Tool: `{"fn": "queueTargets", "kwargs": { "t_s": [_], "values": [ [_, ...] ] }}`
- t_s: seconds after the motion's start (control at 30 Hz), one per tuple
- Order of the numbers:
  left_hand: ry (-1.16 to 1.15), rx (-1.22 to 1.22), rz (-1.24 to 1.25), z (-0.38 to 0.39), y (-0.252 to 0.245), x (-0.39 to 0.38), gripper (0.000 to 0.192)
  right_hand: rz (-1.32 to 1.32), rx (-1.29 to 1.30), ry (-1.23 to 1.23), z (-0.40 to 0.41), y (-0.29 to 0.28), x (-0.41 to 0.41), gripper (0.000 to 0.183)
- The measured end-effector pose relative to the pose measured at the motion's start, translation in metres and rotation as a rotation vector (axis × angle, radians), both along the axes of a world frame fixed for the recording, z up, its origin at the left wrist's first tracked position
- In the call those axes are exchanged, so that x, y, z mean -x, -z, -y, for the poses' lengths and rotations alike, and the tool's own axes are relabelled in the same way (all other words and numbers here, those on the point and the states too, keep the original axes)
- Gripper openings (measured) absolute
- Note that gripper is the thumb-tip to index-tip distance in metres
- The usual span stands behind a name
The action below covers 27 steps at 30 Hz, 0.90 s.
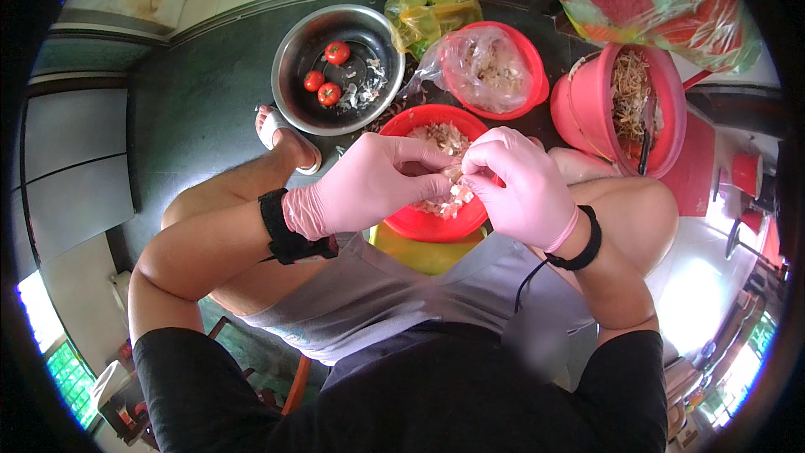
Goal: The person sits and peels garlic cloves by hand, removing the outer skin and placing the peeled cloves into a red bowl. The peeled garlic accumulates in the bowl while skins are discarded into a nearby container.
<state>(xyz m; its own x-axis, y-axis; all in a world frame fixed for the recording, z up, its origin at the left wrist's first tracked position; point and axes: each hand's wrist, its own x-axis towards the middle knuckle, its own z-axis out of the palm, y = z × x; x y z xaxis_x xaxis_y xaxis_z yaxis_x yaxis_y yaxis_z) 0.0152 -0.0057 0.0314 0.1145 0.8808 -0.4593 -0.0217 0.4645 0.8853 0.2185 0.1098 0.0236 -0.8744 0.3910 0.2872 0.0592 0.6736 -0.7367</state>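
Observation:
My left hand [365,185], in a pink glove, pinches a small pale piece that looks like a garlic clove [451,171] between thumb and fingers. Against its other side sit the bent fingertips of my right hand [525,185], gloved the same way. The fingers hide much of the clove. Both hands are above a red plastic bowl [402,226], which holds pale cloves and papery skins [440,133]. Under the bowl, a yellow-green surface [415,255] shows between my knees.
A steel basin [282,97] holds three tomatoes [329,94] and white skins. Behind the bowl, a red basin [536,69] contains a clear bag [497,75]. A pink bucket [582,107] of dry scraps, with a dark handle sticking out, stands right. Plastic bags [434,9] lie beyond.

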Motion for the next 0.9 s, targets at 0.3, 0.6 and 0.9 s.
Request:
{"fn": "queueTargets", "kwargs": {
  "t_s": [0.3,0.6,0.9],
  "values": [
    [0.016,0.035,0.017,0.003,-0.001,-0.003,0.030,0.012,-0.011,-0.034,0.001,0.002,0.000,0.019],
    [-0.021,0.076,0.088,0.003,0.004,-0.003,0.030,0.020,-0.070,-0.036,0.005,0.004,0.001,0.020],
    [-0.001,0.047,0.198,0.001,0.010,-0.001,0.035,0.009,-0.027,-0.091,0.001,0.006,0.001,0.020]
  ]
}}
